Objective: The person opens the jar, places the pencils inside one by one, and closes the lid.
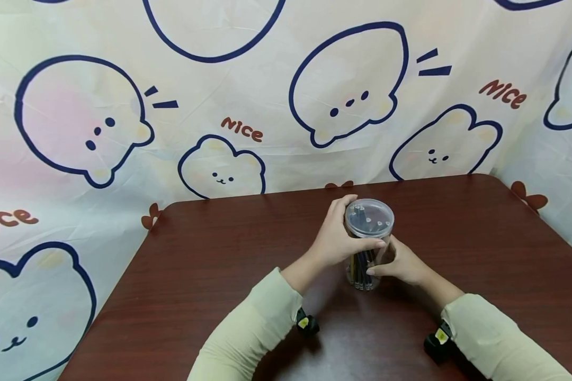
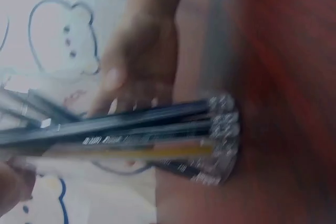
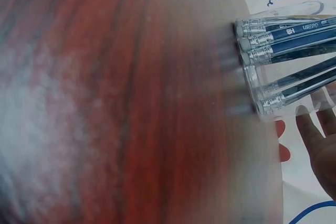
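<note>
A clear cylindrical jar [image 1: 350,274] with a clear round lid [image 1: 369,218] stands roughly upright between both hands. Inside it are several dark pencils [image 1: 362,269] and a yellow one, their metal-banded eraser ends at the bottom. My left hand [image 1: 334,239] grips the jar's upper part just below the lid, thumb across the near side. Lower on the other side, my right hand [image 1: 403,261] holds the jar's body, its thumb on the front. The left wrist view is blurred, but the pencils [image 2: 157,129] show. Whether the jar's base touches the table cannot be told.
A dark red-brown table [image 1: 209,254] extends around the hands. Behind it and along its sides hangs a pale cloth [image 1: 276,164] printed with cartoon bears. Black wrist cameras [image 1: 438,346] sit beneath both sleeves, close above the tabletop.
</note>
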The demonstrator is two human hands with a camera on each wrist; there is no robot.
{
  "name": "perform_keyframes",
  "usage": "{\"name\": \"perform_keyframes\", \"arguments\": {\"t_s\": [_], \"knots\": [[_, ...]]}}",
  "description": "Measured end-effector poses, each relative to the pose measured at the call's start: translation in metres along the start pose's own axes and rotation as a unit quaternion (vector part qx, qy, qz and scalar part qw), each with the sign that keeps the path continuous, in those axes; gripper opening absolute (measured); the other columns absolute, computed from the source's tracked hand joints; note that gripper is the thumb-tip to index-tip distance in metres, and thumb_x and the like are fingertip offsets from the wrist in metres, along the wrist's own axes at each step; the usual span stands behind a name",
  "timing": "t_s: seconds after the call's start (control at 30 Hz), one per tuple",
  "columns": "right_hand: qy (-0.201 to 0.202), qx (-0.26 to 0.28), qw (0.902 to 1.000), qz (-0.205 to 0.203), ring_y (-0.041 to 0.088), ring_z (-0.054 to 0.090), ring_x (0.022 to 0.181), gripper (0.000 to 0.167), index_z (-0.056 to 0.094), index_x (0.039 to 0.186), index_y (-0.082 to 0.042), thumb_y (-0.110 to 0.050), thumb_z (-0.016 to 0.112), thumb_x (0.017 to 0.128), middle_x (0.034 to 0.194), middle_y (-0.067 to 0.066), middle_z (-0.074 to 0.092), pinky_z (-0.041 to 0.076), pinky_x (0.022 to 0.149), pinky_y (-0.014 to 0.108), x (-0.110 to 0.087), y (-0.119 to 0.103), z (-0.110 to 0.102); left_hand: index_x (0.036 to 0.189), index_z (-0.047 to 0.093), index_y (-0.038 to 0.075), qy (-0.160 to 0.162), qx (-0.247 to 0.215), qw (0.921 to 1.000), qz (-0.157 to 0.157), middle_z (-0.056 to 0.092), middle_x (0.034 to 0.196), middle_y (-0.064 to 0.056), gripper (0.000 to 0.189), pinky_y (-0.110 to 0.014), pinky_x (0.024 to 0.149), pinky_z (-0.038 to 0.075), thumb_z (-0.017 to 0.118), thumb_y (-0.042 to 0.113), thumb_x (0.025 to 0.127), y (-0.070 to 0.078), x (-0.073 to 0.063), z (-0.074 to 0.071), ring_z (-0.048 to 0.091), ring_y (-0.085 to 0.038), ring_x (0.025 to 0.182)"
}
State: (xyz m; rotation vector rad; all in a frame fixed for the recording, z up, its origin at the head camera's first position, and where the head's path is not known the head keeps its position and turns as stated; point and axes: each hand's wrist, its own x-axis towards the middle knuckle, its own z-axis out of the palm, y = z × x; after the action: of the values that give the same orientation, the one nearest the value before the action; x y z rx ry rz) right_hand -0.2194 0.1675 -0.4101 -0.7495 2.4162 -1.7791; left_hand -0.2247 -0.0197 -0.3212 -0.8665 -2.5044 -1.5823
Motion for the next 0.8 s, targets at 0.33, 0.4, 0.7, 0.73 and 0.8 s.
{"name": "perform_keyframes", "arguments": {"t_s": [0.33, 0.4, 0.7, 0.73, 0.8], "knots": [[0.008, -0.017, 0.9998, 0.001, 0.032, 0.044, 0.095, 0.034, 0.044, 0.08, 0.0, -0.005, 0.074, 0.065, 0.103, 0.017, 0.045, 0.04, 0.074, 0.035, 0.001, -0.001, 0.002, 0.12, 0.045, 0.02, -0.077, -0.028, 0.9964, 0.022, 0.047, 0.11, 0.01, 0.068, -0.027, 0.08, 0.039, 0.078, 0.027, 0.061, -0.012, 0.013, -0.017, 0.044, -0.006, 0.097], [0.012, -0.019, 0.9997, 0.0, 0.031, 0.044, 0.094, 0.034, 0.044, 0.08, -0.001, -0.005, 0.074, 0.065, 0.1, 0.017, 0.046, 0.04, 0.073, 0.036, 0.001, -0.002, 0.002, 0.12, 0.046, 0.022, -0.099, -0.041, 0.9939, 0.027, 0.048, 0.108, 0.008, 0.066, -0.028, 0.08, 0.039, 0.077, 0.025, 0.062, -0.014, 0.017, -0.021, 0.044, -0.007, 0.097], [0.004, -0.011, 0.9998, -0.016, 0.029, 0.045, 0.091, 0.035, 0.041, 0.083, -0.001, -0.001, 0.072, 0.066, 0.098, 0.017, 0.046, 0.041, 0.073, 0.031, 0.001, -0.001, 0.002, 0.124, 0.04, 0.025, -0.122, -0.053, 0.9911, 0.001, 0.043, 0.115, 0.009, 0.066, -0.031, 0.085, 0.035, 0.074, 0.021, 0.067, -0.015, 0.017, -0.019, 0.04, -0.008, 0.102], [0.0, -0.01, 0.9998, -0.016, 0.029, 0.046, 0.09, 0.036, 0.041, 0.085, 0.0, -0.001, 0.071, 0.066, 0.097, 0.018, 0.046, 0.041, 0.072, 0.03, 0.001, -0.001, 0.001, 0.127, 0.038, 0.026, -0.125, -0.05, 0.9909, -0.002, 0.04, 0.118, 0.009, 0.068, -0.031, 0.086, 0.034, 0.073, 0.02, 0.068, -0.013, 0.017, -0.019, 0.038, -0.007, 0.105], [-0.011, -0.009, 0.9998, -0.012, 0.03, 0.046, 0.089, 0.039, 0.038, 0.091, 0.0, -0.002, 0.07, 0.068, 0.098, 0.019, 0.045, 0.043, 0.07, 0.032, 0.0, -0.001, -0.001, 0.131, 0.031, 0.024, -0.132, -0.049, 0.99, -0.004, 0.035, 0.125, 0.008, 0.074, -0.034, 0.091, 0.031, 0.072, 0.018, 0.07, -0.007, 0.014, -0.02, 0.035, -0.007, 0.11]]}}
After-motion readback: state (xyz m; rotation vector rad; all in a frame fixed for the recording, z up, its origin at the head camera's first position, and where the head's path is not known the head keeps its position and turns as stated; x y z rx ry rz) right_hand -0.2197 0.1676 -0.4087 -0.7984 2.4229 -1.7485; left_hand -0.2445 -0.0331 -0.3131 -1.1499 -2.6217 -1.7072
